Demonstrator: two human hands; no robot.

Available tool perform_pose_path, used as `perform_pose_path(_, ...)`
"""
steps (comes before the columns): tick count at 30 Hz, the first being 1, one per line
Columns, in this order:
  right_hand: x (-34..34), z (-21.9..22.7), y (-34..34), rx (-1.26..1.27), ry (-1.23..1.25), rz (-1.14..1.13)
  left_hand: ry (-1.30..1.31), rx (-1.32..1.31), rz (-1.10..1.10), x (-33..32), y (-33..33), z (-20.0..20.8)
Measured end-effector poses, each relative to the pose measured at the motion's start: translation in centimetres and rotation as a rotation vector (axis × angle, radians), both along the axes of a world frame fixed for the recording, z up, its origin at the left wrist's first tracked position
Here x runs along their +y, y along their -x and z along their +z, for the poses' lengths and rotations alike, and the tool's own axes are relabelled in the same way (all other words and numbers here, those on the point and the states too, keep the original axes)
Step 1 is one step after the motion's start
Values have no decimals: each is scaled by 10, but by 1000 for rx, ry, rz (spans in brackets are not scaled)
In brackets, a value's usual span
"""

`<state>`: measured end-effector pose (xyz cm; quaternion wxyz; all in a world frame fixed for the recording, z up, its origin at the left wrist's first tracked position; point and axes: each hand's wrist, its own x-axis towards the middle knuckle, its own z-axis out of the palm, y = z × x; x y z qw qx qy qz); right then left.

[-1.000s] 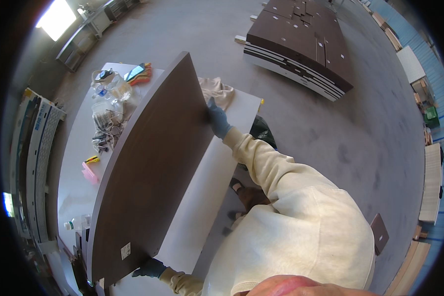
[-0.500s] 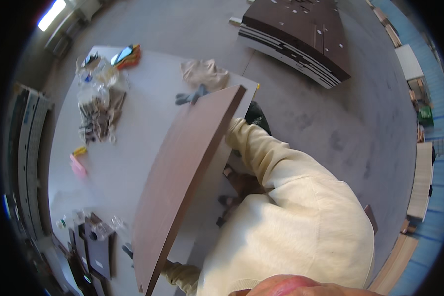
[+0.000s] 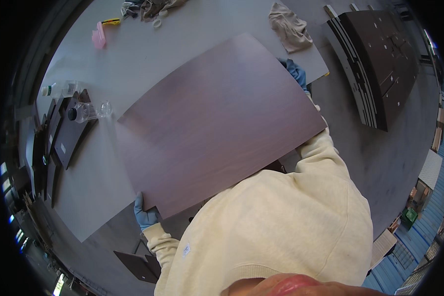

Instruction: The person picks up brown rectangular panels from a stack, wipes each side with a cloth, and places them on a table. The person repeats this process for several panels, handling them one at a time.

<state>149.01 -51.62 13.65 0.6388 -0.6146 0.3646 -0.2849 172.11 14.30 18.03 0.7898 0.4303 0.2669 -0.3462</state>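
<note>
I see both gloved hands gripping the dark brown panel (image 3: 217,123) over the grey desk (image 3: 148,54): left hand (image 3: 144,214) fingers closed on its near corner, right hand (image 3: 296,74) on the far edge.

Even, bright daylight falls on my panel (image 3: 217,128) with a soft pale sheen across its middle, shadows are faint, the centre is sharp, and the fisheye bends the table (image 3: 148,54) edges and leaves a black rim all round.
</note>
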Motion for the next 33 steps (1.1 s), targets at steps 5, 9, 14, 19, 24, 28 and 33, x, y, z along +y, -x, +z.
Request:
perform_pose_path(5,-52,-11,42,437,800,-233,-14,192,-2,20,5,-38)
perform_pose_path(9,-110,3,53,440,1233,-148,33,223,8,19,15,-69)
perform_pose_path(14,-173,-7,-5,820,1482,-23,1,282,66,14,21,-112)
perform_pose_path(19,-224,-69,-83,1036,1473,-18,-59,307,183,4,27,-149)
perform_pose_path(24,-213,-66,-101,834,1022,-97,-16,398,281,6,29,-160)
perform_pose_path(28,-127,-21,-119,361,765,147,135,452,253,9,28,-160)
perform_pose_path(33,45,-54,-188,442,1461,371,84,401,198,5,30,-161)
